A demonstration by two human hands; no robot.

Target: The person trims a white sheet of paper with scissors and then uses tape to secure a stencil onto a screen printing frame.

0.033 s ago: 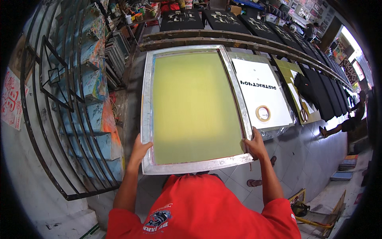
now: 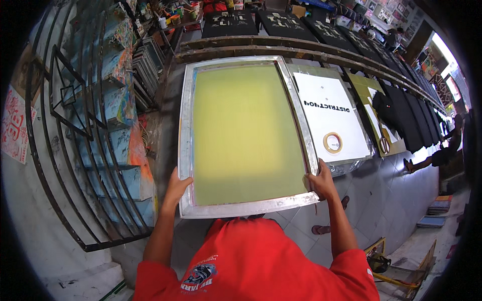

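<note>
A large silk-screen printing frame [image 2: 243, 135] with a silver metal border and yellow-green coated mesh is held flat in front of my body. My left hand [image 2: 176, 188] grips its near left corner, thumb resting over the border. At the near right side my right hand [image 2: 324, 182] is closed round the border in the same way. The mesh is paler in the middle. To the right of the frame lies a white sheet [image 2: 329, 121] with black lettering, and a roll of tape [image 2: 325, 143] sits on it.
Scissors [image 2: 384, 144] and black cloth [image 2: 401, 115] lie further right. Black printed shirts [image 2: 229, 25] stretch beyond a long wooden rail [image 2: 241, 50]. On the left are a dark metal railing [image 2: 90, 247], blue stairs [image 2: 120, 175] and stacked frames [image 2: 144, 72]. Another person's leg [image 2: 420, 163] shows at right.
</note>
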